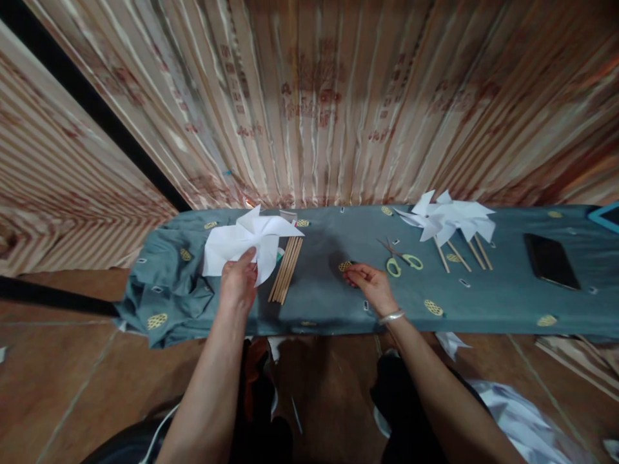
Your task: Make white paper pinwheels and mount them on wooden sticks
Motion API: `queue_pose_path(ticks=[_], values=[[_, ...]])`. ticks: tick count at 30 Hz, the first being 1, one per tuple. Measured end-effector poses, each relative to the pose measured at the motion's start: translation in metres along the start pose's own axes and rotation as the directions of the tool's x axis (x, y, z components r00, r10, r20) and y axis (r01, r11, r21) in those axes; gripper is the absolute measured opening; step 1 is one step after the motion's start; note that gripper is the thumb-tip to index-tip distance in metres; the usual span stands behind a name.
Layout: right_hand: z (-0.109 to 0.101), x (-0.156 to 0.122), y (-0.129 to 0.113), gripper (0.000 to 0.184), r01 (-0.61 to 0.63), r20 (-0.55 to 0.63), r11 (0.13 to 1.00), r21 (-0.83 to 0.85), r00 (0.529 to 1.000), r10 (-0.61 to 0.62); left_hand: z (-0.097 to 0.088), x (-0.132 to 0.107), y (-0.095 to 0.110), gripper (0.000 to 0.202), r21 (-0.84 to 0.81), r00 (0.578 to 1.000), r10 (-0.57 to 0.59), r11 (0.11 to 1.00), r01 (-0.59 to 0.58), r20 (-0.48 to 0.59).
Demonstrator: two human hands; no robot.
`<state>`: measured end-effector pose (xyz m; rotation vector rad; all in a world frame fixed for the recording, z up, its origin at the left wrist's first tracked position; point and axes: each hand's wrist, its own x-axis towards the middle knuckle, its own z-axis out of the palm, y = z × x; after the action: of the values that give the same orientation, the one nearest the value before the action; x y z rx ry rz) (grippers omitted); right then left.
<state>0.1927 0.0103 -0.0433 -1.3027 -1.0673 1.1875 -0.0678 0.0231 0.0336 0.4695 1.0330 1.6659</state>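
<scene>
My left hand point(239, 277) pinches the lower edge of a white paper pinwheel point(264, 229), thumb on top. The pinwheel lies over flat white paper point(217, 241) at the left of the cloth-covered table. Just right of it several thin wooden sticks point(286, 274) lie side by side. My right hand point(371, 283) is low over the middle of the table, thumb and fingertips pressed together; anything between them is too small to make out. Scissors with green handles point(399, 259) lie partly open beyond my right hand.
Several white pinwheels on sticks point(449, 219) lie overlapping at the back right. Farther right are a black phone point(551, 261) and a blue-edged object point(607, 216). A patterned curtain point(319, 103) hangs behind the grey-green tablecloth point(333, 316). White paper point(522, 419) lies on the floor.
</scene>
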Motion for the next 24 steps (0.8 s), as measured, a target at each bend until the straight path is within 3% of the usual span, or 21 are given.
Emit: queue_pose_path(ticks=[5,12,18,24], values=[[0.026,0.002,0.009,0.032,0.053,0.012,0.996,-0.069,0.999,-0.052,-0.010,0.006,0.014,0.022,-0.041,0.994,0.059,0.997,-0.063,-0.094],[0.066,0.006,0.010,0.023,0.144,0.031,0.973,-0.181,0.989,-0.141,-0.015,0.005,0.021,0.028,-0.069,0.991,0.042,0.996,-0.051,-0.125],[0.100,0.031,0.005,0.024,0.244,0.055,0.925,-0.291,0.970,-0.238,-0.021,0.004,0.026,0.025,-0.035,0.980,0.086,0.995,-0.094,-0.182],[0.117,0.070,-0.014,0.020,0.321,0.094,0.827,-0.462,0.945,-0.314,-0.025,0.003,0.029,0.028,-0.080,0.982,0.085,0.992,-0.099,-0.169]])
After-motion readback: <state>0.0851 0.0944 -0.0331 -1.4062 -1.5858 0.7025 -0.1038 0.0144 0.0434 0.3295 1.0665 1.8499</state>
